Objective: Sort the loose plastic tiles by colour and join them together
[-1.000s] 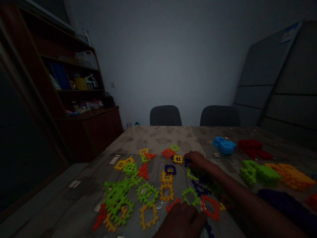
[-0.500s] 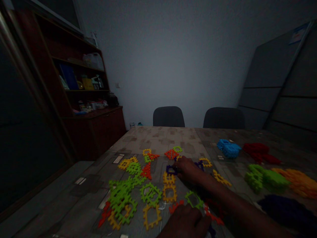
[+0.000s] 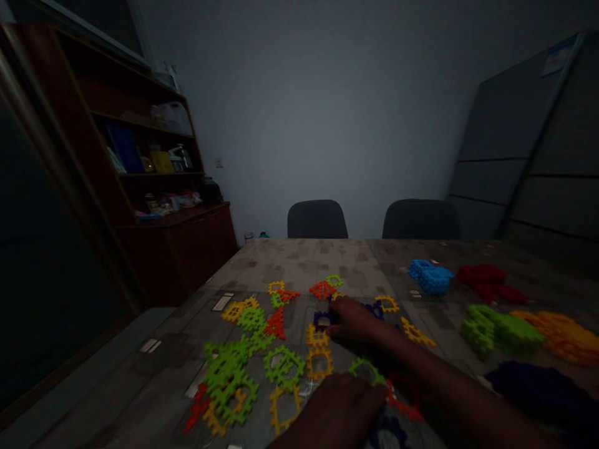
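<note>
In the head view my right hand [image 3: 353, 321] reaches over the table, thumb and fingers closed at the edge of a purple plastic frame piece [image 3: 322, 320]. A yellow window piece [image 3: 318, 337] lies just below that piece. My left hand [image 3: 341, 402] rests low at the bottom, its fingers stretched to the right over the pieces, with nothing visible in them. Beside its fingertips lie a green frame piece [image 3: 367, 368] and a red piece [image 3: 406, 408]. A dark purple toothed piece [image 3: 390, 431] shows below those fingers.
Joined green pieces [image 3: 229, 365] and a green ring [image 3: 284, 368] lie to the left. Blue [image 3: 433, 278], dark red [image 3: 486, 280], green [image 3: 517, 333], orange [image 3: 564, 337] and purple [image 3: 538, 393] piles stand at the right. Two chairs [image 3: 318, 219] are behind the table.
My left hand has moved up and left, covering an orange-red piece and exposing the dark purple toothed piece. My right hand has shifted slightly, staying at the purple frame. The view has shifted a little.
</note>
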Demonstrator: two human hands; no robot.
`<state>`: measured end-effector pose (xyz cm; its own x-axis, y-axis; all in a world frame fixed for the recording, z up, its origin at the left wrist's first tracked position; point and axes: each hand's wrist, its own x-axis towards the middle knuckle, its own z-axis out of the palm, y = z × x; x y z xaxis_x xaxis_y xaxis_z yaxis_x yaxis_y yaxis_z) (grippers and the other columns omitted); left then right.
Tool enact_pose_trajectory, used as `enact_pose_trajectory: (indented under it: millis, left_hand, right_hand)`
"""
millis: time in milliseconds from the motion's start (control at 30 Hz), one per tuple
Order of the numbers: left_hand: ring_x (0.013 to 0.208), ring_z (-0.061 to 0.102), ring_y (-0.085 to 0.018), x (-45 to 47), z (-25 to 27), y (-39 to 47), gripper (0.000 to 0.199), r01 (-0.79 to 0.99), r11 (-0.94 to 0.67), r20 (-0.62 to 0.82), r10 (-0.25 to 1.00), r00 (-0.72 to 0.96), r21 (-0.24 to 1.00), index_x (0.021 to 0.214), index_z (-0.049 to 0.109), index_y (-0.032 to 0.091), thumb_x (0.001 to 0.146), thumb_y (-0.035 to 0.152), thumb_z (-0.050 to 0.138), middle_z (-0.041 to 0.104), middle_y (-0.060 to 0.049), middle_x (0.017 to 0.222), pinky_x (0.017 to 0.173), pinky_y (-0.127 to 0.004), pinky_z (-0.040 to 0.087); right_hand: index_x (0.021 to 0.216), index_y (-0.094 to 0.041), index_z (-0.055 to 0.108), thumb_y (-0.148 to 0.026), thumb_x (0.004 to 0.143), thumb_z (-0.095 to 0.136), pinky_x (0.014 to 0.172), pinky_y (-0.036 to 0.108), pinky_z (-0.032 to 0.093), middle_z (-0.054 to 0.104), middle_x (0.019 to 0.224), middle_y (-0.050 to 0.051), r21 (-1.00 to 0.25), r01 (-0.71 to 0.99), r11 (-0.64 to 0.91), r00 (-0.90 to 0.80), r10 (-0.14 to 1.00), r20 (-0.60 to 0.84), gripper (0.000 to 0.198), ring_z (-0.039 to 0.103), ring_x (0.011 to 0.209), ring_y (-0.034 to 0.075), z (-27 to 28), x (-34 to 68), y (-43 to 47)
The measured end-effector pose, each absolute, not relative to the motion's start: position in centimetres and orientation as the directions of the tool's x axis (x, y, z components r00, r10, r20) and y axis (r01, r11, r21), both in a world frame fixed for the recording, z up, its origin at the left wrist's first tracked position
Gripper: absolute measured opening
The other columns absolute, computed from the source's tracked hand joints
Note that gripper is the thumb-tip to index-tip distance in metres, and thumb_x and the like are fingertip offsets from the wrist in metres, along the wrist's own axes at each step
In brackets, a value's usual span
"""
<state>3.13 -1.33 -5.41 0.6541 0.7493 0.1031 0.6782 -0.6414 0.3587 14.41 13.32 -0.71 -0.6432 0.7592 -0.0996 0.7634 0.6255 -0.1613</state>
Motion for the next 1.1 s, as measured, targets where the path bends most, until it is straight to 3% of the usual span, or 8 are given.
enact_pose_trajectory:
  millis: [100,333,533,633,733,833,967,1100]
  left_hand:
    - [0.113,0.065,-0.031,2.4,-3.5,-1.5,0.063,0.705,-0.583,0.092,0.792,0.603,0.404,0.137,0.053,0.027,0.082,0.04,0.081,0.069,-0.008,0.128,0.098,-0.04,0.051]
    - [0.099,0.068,-0.025,2.5,-0.1,-2.3,0.017,0.792,-0.479,0.018,0.859,0.511,0.378,0.099,0.068,0.021,0.083,0.017,0.071,0.074,-0.006,0.107,0.088,-0.033,0.052]
    - [0.086,0.068,-0.021,1.9,-0.1,-2.1,0.013,0.822,-0.406,0.048,0.905,0.423,0.401,0.085,0.07,0.02,0.082,0.01,0.061,0.073,-0.004,0.093,0.078,-0.029,0.051]
    - [0.091,0.069,-0.024,1.7,-0.4,-2.0,0.019,0.803,-0.352,0.094,0.931,0.351,0.482,0.097,0.074,0.02,0.087,0.014,0.059,0.075,-0.007,0.1,0.083,-0.033,0.052]
    - [0.098,0.07,-0.025,1.9,-1.2,-2.0,0.029,0.674,-0.269,0.109,0.957,0.27,0.688,0.116,0.073,0.021,0.091,0.022,0.059,0.077,-0.008,0.108,0.088,-0.035,0.052]
    - [0.092,0.072,-0.023,2.1,-1.7,-1.9,0.032,0.514,-0.19,0.102,0.975,0.196,0.836,0.12,0.072,0.019,0.092,0.028,0.059,0.078,-0.007,0.1,0.083,-0.032,0.054]
    - [0.092,0.073,-0.023,1.9,-1.2,-1.9,0.036,0.487,-0.216,0.184,0.976,0.114,0.846,0.125,0.07,0.02,0.093,0.029,0.057,0.078,-0.007,0.1,0.085,-0.034,0.055]
    - [0.101,0.072,-0.025,1.5,-0.6,-1.8,0.034,0.57,-0.255,0.231,0.966,0.114,0.782,0.122,0.072,0.022,0.092,0.027,0.056,0.079,-0.009,0.108,0.093,-0.039,0.055]
  right_hand:
    - [0.115,-0.018,0.066,-0.043,0.094,0.069,0.092,0.046,0.053,0.066,0.121,0.007,-0.172,0.758,0.629,-0.644,0.764,-0.041,0.032,0.064,0.106,0.024,-0.5,15.3,12.8]
    - [0.117,-0.016,0.062,-0.029,0.076,0.077,0.1,0.042,0.043,0.063,0.125,0.015,-0.277,0.702,0.656,-0.653,0.748,0.118,0.046,0.056,0.115,0.03,0.6,19.8,9.3]
    - [0.114,-0.019,0.06,-0.022,0.074,0.067,0.095,0.043,0.045,0.063,0.117,0.012,-0.349,0.692,0.631,-0.615,0.77,0.173,0.04,0.056,0.108,0.03,-0.2,24.4,4.5]
    - [0.119,-0.02,0.059,-0.02,0.074,0.065,0.096,0.044,0.045,0.063,0.12,0.012,-0.39,0.681,0.62,-0.597,0.778,0.193,0.045,0.056,0.11,0.03,-0.7,25.6,2.4]
    - [0.116,-0.02,0.06,-0.02,0.074,0.063,0.092,0.044,0.047,0.064,0.114,0.012,-0.414,0.677,0.609,-0.586,0.786,0.197,0.042,0.057,0.105,0.029,-0.8,25.6,1.3]
    - [0.116,-0.018,0.06,-0.019,0.074,0.063,0.093,0.047,0.046,0.064,0.113,0.012,-0.403,0.675,0.618,-0.595,0.779,0.197,0.042,0.057,0.107,0.03,-0.3,25.2,0.9]
    - [0.122,-0.019,0.06,-0.018,0.074,0.064,0.1,0.048,0.043,0.064,0.121,0.013,-0.405,0.667,0.625,-0.625,0.766,0.154,0.049,0.055,0.114,0.031,0.8,25.2,0.5]
    - [0.12,-0.018,0.063,-0.021,0.072,0.07,0.107,0.051,0.04,0.062,0.13,0.015,-0.458,0.707,0.54,-0.631,0.773,-0.062,0.049,0.053,0.122,0.034,1.9,25.7,-0.1]
